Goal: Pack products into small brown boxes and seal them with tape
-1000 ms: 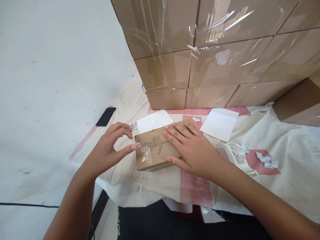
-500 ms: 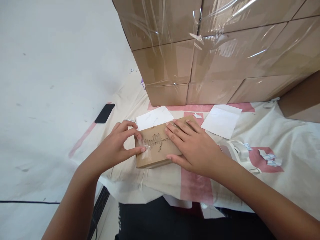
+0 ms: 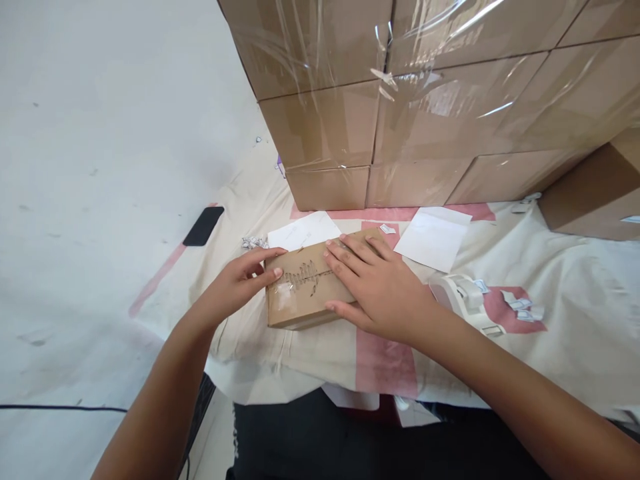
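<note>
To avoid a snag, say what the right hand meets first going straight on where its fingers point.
Beyond the small cardboard box under it, the right hand would probably meet the left white sheet behind the box first; depth is unclear.

Both arms are bare and reach forward from the lower corners, slanting inward. The left arm rises steeply, and at its end the left hand is turned to the right. The left thumb and left forefinger are stretched out, tips a little apart; the other left fingers are mostly hidden, so their curl cannot be told. The right arm comes in at a shallower angle, wrist nearly straight. The right hand lies palm down, the right fingers extended and slightly spread, the right thumb set out nearer the body. The hands are near each other but apart.
</note>
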A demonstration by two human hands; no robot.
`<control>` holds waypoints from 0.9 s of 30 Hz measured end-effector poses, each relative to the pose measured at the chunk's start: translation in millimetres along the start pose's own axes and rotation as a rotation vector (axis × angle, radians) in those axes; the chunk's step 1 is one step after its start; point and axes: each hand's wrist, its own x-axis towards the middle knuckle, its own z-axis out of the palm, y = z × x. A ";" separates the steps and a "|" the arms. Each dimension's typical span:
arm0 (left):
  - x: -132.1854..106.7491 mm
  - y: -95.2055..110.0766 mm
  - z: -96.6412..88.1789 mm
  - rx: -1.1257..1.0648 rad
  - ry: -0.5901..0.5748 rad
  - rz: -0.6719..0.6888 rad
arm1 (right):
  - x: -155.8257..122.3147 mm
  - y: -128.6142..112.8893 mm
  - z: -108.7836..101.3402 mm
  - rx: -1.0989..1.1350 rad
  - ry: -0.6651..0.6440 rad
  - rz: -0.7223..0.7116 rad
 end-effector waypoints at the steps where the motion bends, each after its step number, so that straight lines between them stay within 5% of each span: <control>1: 0.0 -0.6 2.3 -0.019 0.022 -0.009 | 0.2 -0.7 0.9 0.004 0.001 0.007; 9: 42.8 -33.7 23.8 -0.355 0.114 0.014 | -17.9 -22.5 -11.8 0.130 0.100 0.151; 11: 55.8 -45.2 30.8 -0.497 0.094 0.051 | -22.7 -12.7 -21.1 0.277 0.219 0.226; 14: 62.1 -53.5 43.6 -0.688 0.095 0.100 | -18.1 33.4 -23.7 0.345 0.423 0.482; 17: 56.6 -54.5 56.3 -0.949 0.233 -0.016 | 1.8 99.2 -3.9 0.249 0.224 0.686; 20: 53.6 -61.0 62.2 -1.081 0.294 -0.105 | 26.1 148.9 26.3 0.210 -0.120 0.662; 23: 57.5 -73.6 62.0 -1.101 0.341 -0.095 | 42.3 168.3 47.4 0.235 -0.244 0.589; 27: 59.4 -82.4 61.4 -0.906 0.359 -0.114 | 44.6 168.2 52.5 0.296 -0.210 0.554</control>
